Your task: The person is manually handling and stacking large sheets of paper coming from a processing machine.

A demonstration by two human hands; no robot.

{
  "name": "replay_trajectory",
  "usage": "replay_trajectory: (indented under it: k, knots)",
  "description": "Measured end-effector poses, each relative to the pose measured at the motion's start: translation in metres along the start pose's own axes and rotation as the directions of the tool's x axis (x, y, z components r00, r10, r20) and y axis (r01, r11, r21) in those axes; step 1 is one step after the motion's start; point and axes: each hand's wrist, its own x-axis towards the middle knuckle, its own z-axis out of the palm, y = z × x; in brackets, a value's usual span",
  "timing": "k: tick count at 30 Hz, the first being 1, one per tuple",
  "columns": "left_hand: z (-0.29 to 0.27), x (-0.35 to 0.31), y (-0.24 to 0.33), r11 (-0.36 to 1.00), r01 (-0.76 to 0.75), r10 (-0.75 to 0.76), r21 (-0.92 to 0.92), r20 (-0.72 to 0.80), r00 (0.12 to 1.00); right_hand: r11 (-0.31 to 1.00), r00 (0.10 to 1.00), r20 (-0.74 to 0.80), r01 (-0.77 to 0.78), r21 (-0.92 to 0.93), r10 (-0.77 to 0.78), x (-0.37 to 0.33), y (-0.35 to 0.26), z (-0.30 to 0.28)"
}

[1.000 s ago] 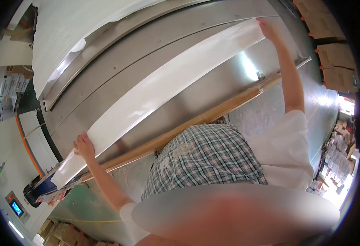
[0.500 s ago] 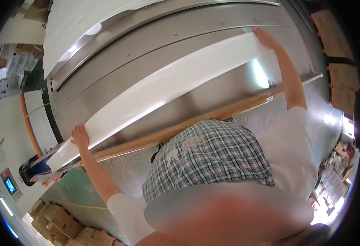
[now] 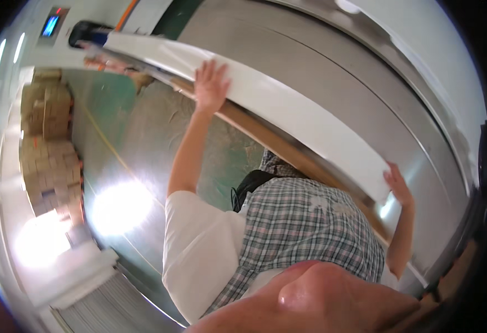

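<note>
A long, glossy white strip of sheet (image 3: 299, 100) lies along the near side of a grey metal table (image 3: 243, 28), running from the far left down to the right. My left hand (image 3: 212, 87) rests flat on its near edge, fingers spread. At the strip's right end is my right hand (image 3: 400, 184), its fingers stretched out and touching the end; they are slightly blurred. Beyond my left hand, the strip's far left end reaches a dark blue and black part (image 3: 92, 34) beside the machine.
A wooden rail (image 3: 271, 139) edges the table close to my body. White material (image 3: 437, 44) lies past the metal lip at upper right. A small lit screen (image 3: 50, 25) sits on the machine panel. Stacked cardboard boxes (image 3: 49, 139) stand on the green floor (image 3: 115, 94) at left.
The view has swung to the left, so the table now slants down to the right. My left hand appears further in along the strip from its left end; my right hand stays at the right end.
</note>
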Motion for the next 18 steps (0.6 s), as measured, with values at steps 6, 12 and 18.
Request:
replay_trajectory:
  k: [6, 12, 18]
  knots:
    - [-0.010, -0.011, 0.027, 0.983, 0.049, -0.079, -0.178, -0.168, 0.983, 0.978, 0.968, 0.137, 0.203, 0.052, -0.209, 0.052, -0.080, 0.047]
    - [-0.024, -0.003, 0.033, 0.973, -0.002, -0.046, -0.230, -0.201, 0.979, 0.973, 0.957, 0.190, 0.198, 0.116, -0.218, 0.097, -0.159, 0.070]
    - [-0.049, 0.002, 0.041, 0.965, -0.044, -0.006, -0.260, -0.190, 0.982, 0.956, 0.944, 0.157, 0.290, 0.036, -0.292, 0.145, -0.223, 0.103]
